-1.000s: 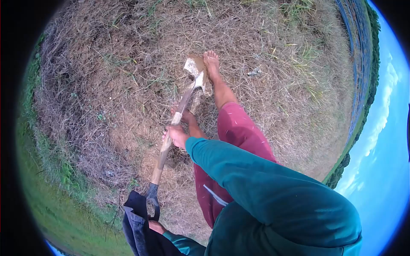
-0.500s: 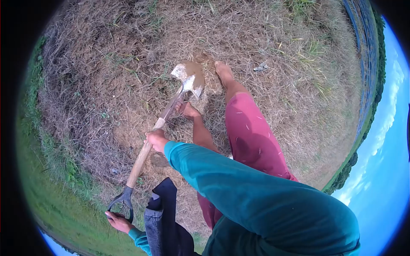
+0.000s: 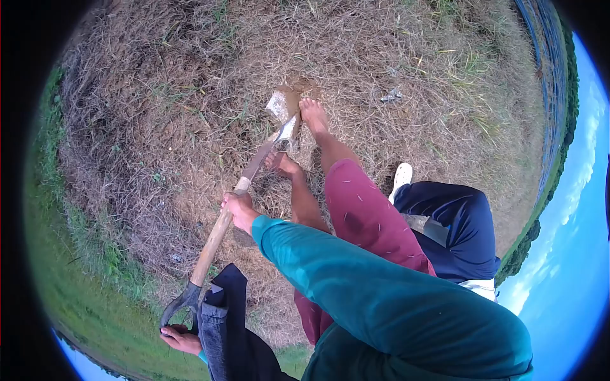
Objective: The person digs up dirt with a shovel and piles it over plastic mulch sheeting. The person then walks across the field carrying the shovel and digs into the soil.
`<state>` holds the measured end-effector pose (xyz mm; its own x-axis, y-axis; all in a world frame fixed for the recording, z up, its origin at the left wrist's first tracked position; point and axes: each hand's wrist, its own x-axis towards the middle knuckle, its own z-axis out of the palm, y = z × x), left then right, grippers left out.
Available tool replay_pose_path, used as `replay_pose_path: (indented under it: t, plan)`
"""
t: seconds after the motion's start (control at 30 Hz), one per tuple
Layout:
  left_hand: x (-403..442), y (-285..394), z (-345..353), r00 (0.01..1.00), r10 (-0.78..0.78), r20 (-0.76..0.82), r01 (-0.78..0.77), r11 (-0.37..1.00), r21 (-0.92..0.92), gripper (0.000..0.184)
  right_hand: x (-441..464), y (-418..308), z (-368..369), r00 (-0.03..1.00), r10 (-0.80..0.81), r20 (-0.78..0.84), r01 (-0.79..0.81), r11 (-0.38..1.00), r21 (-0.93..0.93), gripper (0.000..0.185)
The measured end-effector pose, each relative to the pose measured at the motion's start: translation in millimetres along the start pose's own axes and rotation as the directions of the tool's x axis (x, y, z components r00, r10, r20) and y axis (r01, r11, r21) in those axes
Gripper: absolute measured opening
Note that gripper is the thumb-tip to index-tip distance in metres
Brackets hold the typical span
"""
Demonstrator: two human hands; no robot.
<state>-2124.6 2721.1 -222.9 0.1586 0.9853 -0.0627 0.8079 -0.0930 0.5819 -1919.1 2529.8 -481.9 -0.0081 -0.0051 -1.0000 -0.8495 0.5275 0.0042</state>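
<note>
A shovel with a dirt-covered metal blade (image 3: 287, 120) lies slanted across the view, its blade against the dry grass. My right hand (image 3: 238, 209) is wrapped round the wooden shaft (image 3: 213, 242) near its middle. At the lower left, my left hand (image 3: 183, 340) grips the black D-shaped handle (image 3: 184, 303); its fingers show partly. One bare foot (image 3: 313, 116) is beside the blade, touching or very near its edge. The other bare foot (image 3: 283, 164) is just below the blade. Dark cloth (image 3: 219, 317) hangs beside my left hand.
Another person's leg in dark trousers (image 3: 467, 222), with a white shoe (image 3: 401, 176), is at the right. A small shiny scrap (image 3: 392, 96) lies on the dry grass. Blue strips (image 3: 551, 95) run along the right edge. Green grass (image 3: 82, 298) borders the left.
The other person's leg and shoe have come into view. Since half a second ago, my upper foot has shifted left toward the blade, and the blade has tilted. Both hands stay on the shovel.
</note>
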Motion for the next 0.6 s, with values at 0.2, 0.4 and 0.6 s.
replay_pose_path:
  t: [0.2,0.4,0.6]
  plan:
    - [55.8,15.7,-33.6,0.994,-0.110,-0.012,0.110,0.994,-0.004,0.047,-43.9,38.9,27.0,0.994,-0.075,-0.082,0.068,0.994,-0.084,0.017]
    - [119.4,12.4,2.7,0.983,-0.005,0.185,0.009,1.000,-0.021,0.044,-29.8,29.1,26.0,0.988,-0.155,-0.013,0.154,0.987,-0.034,0.014]
    - [141.1,-16.5,96.1,0.931,-0.033,0.365,0.050,0.998,-0.037,0.040,53.2,13.4,-14.2,0.972,-0.213,0.101,0.218,0.646,-0.731,0.027]
